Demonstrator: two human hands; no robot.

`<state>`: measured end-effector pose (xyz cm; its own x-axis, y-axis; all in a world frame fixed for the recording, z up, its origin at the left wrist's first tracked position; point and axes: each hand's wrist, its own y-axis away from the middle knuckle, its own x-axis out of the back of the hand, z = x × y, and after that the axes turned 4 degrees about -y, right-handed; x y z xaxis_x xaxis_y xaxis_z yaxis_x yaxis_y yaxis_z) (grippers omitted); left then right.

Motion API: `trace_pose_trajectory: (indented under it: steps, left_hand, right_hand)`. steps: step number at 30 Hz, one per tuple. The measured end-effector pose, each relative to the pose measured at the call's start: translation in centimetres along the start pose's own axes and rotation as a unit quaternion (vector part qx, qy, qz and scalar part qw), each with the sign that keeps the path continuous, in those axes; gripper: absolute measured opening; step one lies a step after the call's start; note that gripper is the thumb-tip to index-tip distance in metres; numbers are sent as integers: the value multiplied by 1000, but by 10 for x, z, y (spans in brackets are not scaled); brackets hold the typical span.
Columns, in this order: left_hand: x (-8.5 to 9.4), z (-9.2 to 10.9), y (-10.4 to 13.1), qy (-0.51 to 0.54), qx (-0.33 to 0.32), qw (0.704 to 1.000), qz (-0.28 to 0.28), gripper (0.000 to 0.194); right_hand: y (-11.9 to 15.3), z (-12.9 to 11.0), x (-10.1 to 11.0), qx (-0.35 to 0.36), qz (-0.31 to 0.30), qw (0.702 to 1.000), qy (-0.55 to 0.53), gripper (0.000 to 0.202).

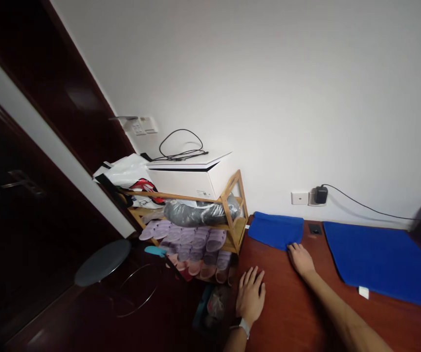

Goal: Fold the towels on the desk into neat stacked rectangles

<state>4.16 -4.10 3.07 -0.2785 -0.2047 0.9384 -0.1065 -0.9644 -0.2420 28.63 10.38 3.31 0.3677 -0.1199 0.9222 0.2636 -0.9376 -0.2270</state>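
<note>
My right hand (pixel 300 258) rests open, fingertips on the near corner of the folded blue cloth (pixel 276 230), centre frame on the surface (pixel 291 313). Left hand (pixel 250 296) lies flat, empty. Mid-fold I judge; next calls for pinching that corner.

— What's worn on the arms?
— Nothing on either forearm, no sleeves. The left hand (pixel 250 297) has a pale band at the wrist (watch or strap, too blurred to tell). The right hand (pixel 300 259) is bare, no rings visible.
</note>
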Motion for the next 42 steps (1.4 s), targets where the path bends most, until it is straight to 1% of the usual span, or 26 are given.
trace_pose_trajectory:
  steps: [2,5,7,9,11,13,14,16,17,19,21,22,24,25,26,27,29,32,34,35,37,40,42]
  left_hand:
    - [-1,0,1,4,-4,1000,6,51]
    - [0,1,-1,8,-10,1000,25,48]
    - [6,4,-3,12,-13,999,46,43]
    - [16,10,-3,18,-12,998,60,38]
    - [26,23,6,22,-5,998,66,36]
    - [32,41,28,23,6,997,70,37]
    - [32,52,45,30,15,997,73,37]
    - [28,75,89,77,45,993,79,37]
    - [24,86,114,117,65,988,81,37]
    - [14,105,163,217,111,966,82,39]
    - [7,118,201,319,165,930,80,45]
    - [6,123,213,367,198,906,74,52]
    - [12,128,226,448,258,855,52,70]
    - [18,129,227,476,274,834,43,76]
    - [24,130,227,497,279,821,36,79]
    - [32,130,226,511,270,815,32,80]
    - [46,129,222,522,230,821,25,78]
    - [63,127,216,510,174,842,15,70]
    - [73,122,209,505,172,845,34,67]
    - [80,119,205,511,185,838,50,68]
    - [95,107,197,540,220,807,91,66]
    - [125,81,189,602,265,735,165,58]
    - [147,60,187,631,285,689,211,55]
  right_hand:
    - [31,-10,-4,4,6,1000,4,47]
    - [91,-34,-10,14,31,999,0,42]
    - [133,-53,-12,12,37,999,-9,40]
    - [169,-73,-8,-1,19,1000,-16,37]
    - [200,-90,1,-21,-5,999,-35,34]
    - [224,-104,12,-49,-22,995,-79,32]
    - [234,-109,16,-64,-24,992,-110,32]
    - [251,-116,23,-92,-19,977,-190,33]
    - [259,-119,25,-106,-18,965,-238,33]
    - [272,-126,26,-127,-20,930,-343,35]
    - [285,-135,25,-145,-18,886,-439,43]
    - [291,-140,25,-154,-16,864,-479,49]
    - [303,-150,28,-179,-14,821,-542,62]
    - [308,-154,31,-190,-18,799,-570,67]
    - [312,-158,35,-198,-21,779,-595,71]
    - [315,-161,40,-199,-19,764,-614,71]
    - [320,-165,52,-184,0,751,-634,67]
    - [320,-161,73,-168,22,746,-644,62]
    - [317,-149,90,-189,47,739,-645,64]
    - [315,-140,100,-206,71,735,-642,64]
    - [312,-114,125,-233,131,727,-632,64]
    - [314,-60,173,-253,218,710,-620,60]
    - [320,-21,206,-278,275,695,-603,60]
